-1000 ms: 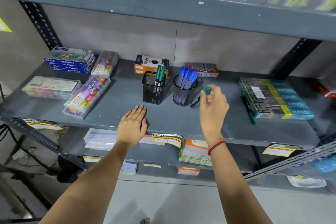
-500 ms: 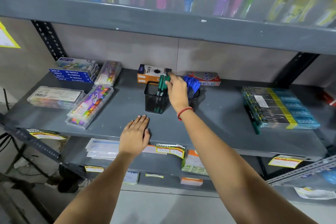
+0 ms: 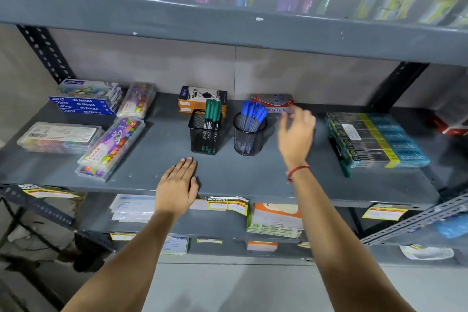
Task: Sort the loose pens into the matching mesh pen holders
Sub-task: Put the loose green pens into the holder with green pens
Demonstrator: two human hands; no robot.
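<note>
A square black mesh holder (image 3: 204, 134) with green pens (image 3: 212, 114) stands mid-shelf. Right of it a round black mesh holder (image 3: 248, 140) holds blue pens (image 3: 252, 114). One loose green pen (image 3: 344, 165) lies against the front left edge of the pack stack at the right. My left hand (image 3: 177, 186) rests flat, palm down, on the shelf's front edge. My right hand (image 3: 296, 134) hovers blurred just right of the round holder, fingers apart, holding nothing.
The grey metal shelf (image 3: 228, 172) carries oil pastel boxes (image 3: 86, 99) and crayon cases (image 3: 114, 144) at the left, an orange box (image 3: 200, 96) and a red pack (image 3: 274, 102) behind the holders, and stacked pen packs (image 3: 377, 139) at the right. The upper shelf (image 3: 228, 30) overhangs.
My right hand carried a green pen to the square holder, left it there, and has swung back to the right, empty. The left hand has stayed put.
</note>
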